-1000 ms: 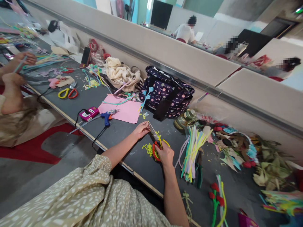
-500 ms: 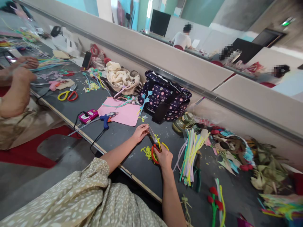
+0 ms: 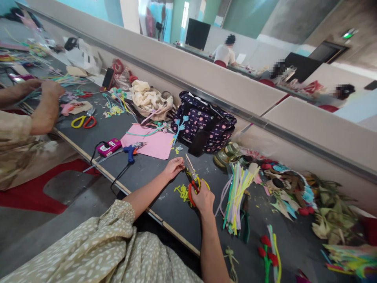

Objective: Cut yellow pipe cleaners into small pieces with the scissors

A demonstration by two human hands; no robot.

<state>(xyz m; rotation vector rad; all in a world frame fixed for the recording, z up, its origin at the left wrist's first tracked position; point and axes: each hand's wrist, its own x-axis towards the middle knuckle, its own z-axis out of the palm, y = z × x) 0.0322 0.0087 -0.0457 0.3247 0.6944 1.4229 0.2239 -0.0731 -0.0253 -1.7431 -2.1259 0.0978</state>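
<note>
Scissors [image 3: 193,179] with one red and one yellow handle sit in my right hand [image 3: 204,196], its fingers closed around the handles, the blades angled away from me over the dark bench [image 3: 160,190]. My left hand [image 3: 174,168] hovers just beside the blades, its fingers bent with the tips close together; from this view I cannot tell whether they pinch anything. Chopped yellow-green snippets [image 3: 183,192] lie in a loose scatter below and around the blades. To the right of my right hand I see an upright-looking bundle of pastel fuzzy stems [image 3: 239,196], with dark green-handled pliers [image 3: 246,226] beside it. Farther back stand a navy patterned bag [image 3: 207,125] and, near its right side, a greenish jar [image 3: 231,151]. Left of the bag is a pink sheet [image 3: 156,147], with a blue glue gun [image 3: 130,152] at its near edge and a magenta device [image 3: 108,147] to the left of that. At far left, a co-worker's hands [image 3: 52,88] meet over the bench.
</note>
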